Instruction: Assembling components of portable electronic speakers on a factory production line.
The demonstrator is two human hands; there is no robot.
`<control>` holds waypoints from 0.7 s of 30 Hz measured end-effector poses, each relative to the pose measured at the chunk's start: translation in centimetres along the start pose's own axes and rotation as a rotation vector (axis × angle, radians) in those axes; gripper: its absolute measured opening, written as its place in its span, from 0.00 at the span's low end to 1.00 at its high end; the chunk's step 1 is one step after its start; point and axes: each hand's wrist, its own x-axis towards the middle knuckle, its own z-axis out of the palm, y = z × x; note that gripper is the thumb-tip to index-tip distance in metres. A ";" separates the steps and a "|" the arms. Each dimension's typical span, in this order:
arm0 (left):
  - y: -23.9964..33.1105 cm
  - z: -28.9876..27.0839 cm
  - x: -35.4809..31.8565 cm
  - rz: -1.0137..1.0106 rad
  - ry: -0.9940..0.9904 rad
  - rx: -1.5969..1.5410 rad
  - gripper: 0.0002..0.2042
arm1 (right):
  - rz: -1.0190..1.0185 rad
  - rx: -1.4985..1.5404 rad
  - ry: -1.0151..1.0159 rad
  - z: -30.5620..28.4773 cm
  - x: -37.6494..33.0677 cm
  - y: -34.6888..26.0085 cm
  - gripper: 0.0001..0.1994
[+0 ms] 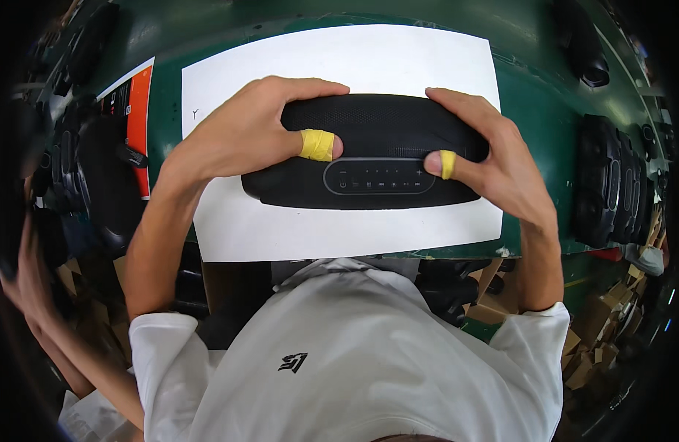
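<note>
- Black speaker (361,121), one: long, rounded, lying across the white sheet (339,62) on the green tabletop (531,96), near side toward me.
- Handling, as I judge it: fairly heavy, stiff-bodied; meshed skin likely grippy, smooth control panel (380,184) slicker and easier to mark.
- Best hold: both rounded ends, thumbs clear of the panel.
- My left fingers (321,88): spread moderately wide over the speaker's left part, index along the far edge, taped thumb on top; they have hold of it.
- My right fingers (453,103): likewise curved around the right end, index at the far edge, taped thumb over the panel's right end.
- Hidden: my remaining fingertips, the speaker's underside and far face; whether it is raised off the sheet, I cannot tell.
- Hard to make out: dark units (612,180) at right, bent by the lens.
</note>
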 end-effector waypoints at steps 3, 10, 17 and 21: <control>0.1 0.1 0.0 -0.028 -0.008 -0.093 0.33 | 0.048 0.159 -0.045 -0.6 0.0 0.2 0.31; -0.7 0.5 -0.1 0.009 0.073 -0.096 0.36 | 0.007 0.088 -0.020 0.0 0.7 -0.9 0.28; -2.7 1.3 -4.4 0.266 0.402 0.024 0.31 | -0.513 -0.240 -0.183 -0.7 1.6 0.8 0.33; -3.6 2.7 -6.9 0.404 0.431 0.175 0.30 | -0.453 -0.208 -0.242 -0.6 1.3 -0.8 0.38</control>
